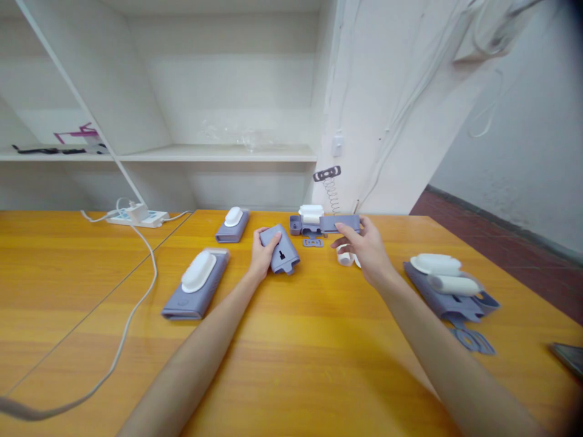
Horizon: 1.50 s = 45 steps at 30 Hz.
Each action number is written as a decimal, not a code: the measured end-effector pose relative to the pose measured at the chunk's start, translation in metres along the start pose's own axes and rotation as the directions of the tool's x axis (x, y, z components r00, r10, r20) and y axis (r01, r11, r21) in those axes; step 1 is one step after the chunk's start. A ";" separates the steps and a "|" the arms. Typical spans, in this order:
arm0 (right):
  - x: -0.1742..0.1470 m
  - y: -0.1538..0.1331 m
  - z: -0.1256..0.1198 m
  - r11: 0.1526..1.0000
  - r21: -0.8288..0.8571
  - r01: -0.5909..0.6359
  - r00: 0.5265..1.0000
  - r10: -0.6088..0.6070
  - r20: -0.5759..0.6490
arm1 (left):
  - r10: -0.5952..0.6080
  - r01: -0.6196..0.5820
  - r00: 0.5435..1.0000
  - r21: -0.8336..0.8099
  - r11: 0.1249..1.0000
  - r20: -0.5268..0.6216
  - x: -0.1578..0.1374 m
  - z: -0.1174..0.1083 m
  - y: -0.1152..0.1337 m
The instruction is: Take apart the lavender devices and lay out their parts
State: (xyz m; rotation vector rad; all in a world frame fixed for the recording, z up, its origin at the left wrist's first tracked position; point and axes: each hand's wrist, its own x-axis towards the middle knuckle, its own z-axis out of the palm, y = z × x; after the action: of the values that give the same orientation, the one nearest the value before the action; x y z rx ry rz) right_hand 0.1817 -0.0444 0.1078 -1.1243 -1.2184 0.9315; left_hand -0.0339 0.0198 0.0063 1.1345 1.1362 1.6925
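Note:
My left hand (260, 258) is closed around a grey-purple plastic housing (279, 237), thumb on its face near a dark cut-out slot. A tab sticks out from the housing's near end. My right hand (374, 252) grips a flat grey-purple plastic panel (332, 224) between thumb and fingers, raised above the table. Below its fingers lies a white cylinder (345, 255), partly hidden. Behind the panel sit a small grey-purple box (296, 225) and white rounded parts (311, 210). A thin grey-purple plate with cut-outs (313, 243) lies between my hands.
Grey-purple cases with white oval pieces rest at left, one near (189, 306) and one farther (231, 233). At right are a case with white cylinders (450, 284) and flat rings (473, 341). A power strip (155, 219) and white cable (152, 273) lie left. Shelves (218, 153) stand behind.

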 end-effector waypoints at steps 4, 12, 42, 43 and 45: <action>0.004 0.018 0.001 0.994 0.090 0.056 0.998 -0.053 -0.036 | 0.029 -0.037 0.996 0.092 0.995 0.087 -0.002 0.002 0.002; 0.003 0.044 0.007 0.998 0.068 -0.008 0.998 0.012 -0.060 | 0.020 -0.029 0.997 0.121 0.992 0.069 -0.001 0.003 -0.005; -0.010 0.072 0.021 0.944 0.096 -0.316 0.934 0.291 0.209 | 0.294 -0.242 0.947 0.315 0.918 -0.127 -0.004 0.003 0.001; -0.010 0.073 0.021 0.944 0.102 -0.313 0.935 0.287 0.209 | 0.334 -0.292 0.939 0.325 0.900 -0.082 -0.008 0.005 0.006; -0.009 0.077 0.020 0.950 0.099 -0.295 0.939 0.269 0.213 | 0.404 -0.394 0.914 0.336 0.855 0.045 -0.018 0.009 0.016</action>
State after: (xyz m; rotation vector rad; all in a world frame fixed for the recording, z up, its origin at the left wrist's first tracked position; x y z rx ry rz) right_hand 0.1635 -0.0334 0.0307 -1.1409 -1.1519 1.3502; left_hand -0.0222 0.0003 0.0190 1.6639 1.3108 1.8682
